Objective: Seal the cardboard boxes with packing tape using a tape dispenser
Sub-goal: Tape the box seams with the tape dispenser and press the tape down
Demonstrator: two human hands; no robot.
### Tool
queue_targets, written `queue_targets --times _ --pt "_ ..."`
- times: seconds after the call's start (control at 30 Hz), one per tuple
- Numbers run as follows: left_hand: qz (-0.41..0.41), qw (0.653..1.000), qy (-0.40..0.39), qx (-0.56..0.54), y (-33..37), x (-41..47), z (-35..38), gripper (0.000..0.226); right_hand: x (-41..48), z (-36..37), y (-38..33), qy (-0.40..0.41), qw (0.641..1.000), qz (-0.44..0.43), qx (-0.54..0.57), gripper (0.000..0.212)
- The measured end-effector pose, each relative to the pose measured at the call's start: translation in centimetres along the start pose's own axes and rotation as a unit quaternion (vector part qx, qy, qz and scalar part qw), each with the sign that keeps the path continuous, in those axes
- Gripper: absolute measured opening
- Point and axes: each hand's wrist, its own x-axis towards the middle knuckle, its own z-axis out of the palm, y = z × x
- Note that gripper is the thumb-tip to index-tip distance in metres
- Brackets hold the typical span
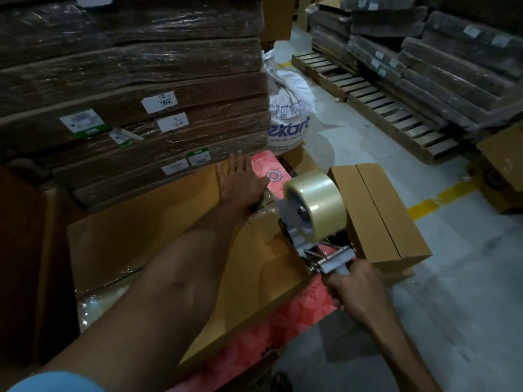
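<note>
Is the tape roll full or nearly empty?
Nearly full: the clear packing tape roll forms a thick band around its grey hub.

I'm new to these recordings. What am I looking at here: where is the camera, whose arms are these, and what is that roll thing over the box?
There is no machine here: one camera worn on a person's head looks down at their two bare arms. The left hand lies flat, fingers straight, on top of a large brown cardboard box. The right hand grips the handle of a metal tape dispenser carrying a roll of clear packing tape, held at the flap's edge, where a pink patterned surface shows. A smaller closed brown box sits to the right, and shrink-wrapped cardboard stacks stand behind.
</note>
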Motion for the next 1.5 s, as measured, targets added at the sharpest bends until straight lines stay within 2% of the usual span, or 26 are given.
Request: queue_targets --times 0.17,0.27,0.37,0.53,0.73,0.93,1.03,1.17,1.23,1.33,1.4,1.5 --pt "-0.007 1.000 -0.004 -0.001 0.3 -0.5 -0.3 0.085 -0.4 -0.1 1.5 0.013 1.000 -0.007 -0.008 0.026" --pt "0.014 0.999 -0.016 -0.034 2.1 -3.9 -0.1 0.084 -0.3 0.0 1.6 0.009 1.000 -0.014 -0.002 0.022" --pt "0.054 0.998 -0.023 -0.012 3.3 -7.7 0.7 0.074 -0.3 0.4 2.0 0.018 1.000 -0.023 0.010 0.019" --pt "0.044 0.999 -0.022 0.001 2.9 -6.2 0.4 0.063 0.8 1.2 1.4 0.040 0.999 -0.038 -0.002 0.019" --pt "0.040 0.997 -0.046 0.037 1.3 -4.2 -0.9 0.089 3.1 1.7 -1.0 0.008 0.997 -0.078 -0.014 0.020" --pt "0.045 0.998 -0.028 0.019 1.2 -3.9 -0.2 0.064 1.7 0.7 0.7 0.018 0.999 -0.052 -0.001 0.020" --pt "0.030 0.999 -0.021 -0.020 1.2 -3.5 0.1 0.065 -0.8 -0.3 3.0 0.021 0.999 -0.024 0.010 0.021" --pt "0.022 0.999 -0.020 -0.011 1.3 -3.2 0.3 0.063 -1.9 -0.5 4.5 0.028 0.998 -0.047 0.010 0.022" --pt "0.058 0.998 0.014 0.017 1.8 -3.9 0.1 0.066 -1.6 -0.4 4.6 0.022 0.998 -0.055 0.011 0.019" --pt "0.250 0.968 0.021 -0.031 2.7 -6.7 0.2 0.069 -1.6 -0.5 4.9 0.010 0.998 -0.045 0.030 0.022" --pt "0.339 0.941 0.007 -0.009 2.7 -7.9 1.0 0.063 -1.6 -0.4 5.0 0.005 0.998 -0.044 0.032 0.020" --pt "0.326 0.940 0.004 0.102 2.7 -7.2 1.2 0.063 -2.1 -0.3 4.7 0.019 0.997 -0.063 0.033 0.016"
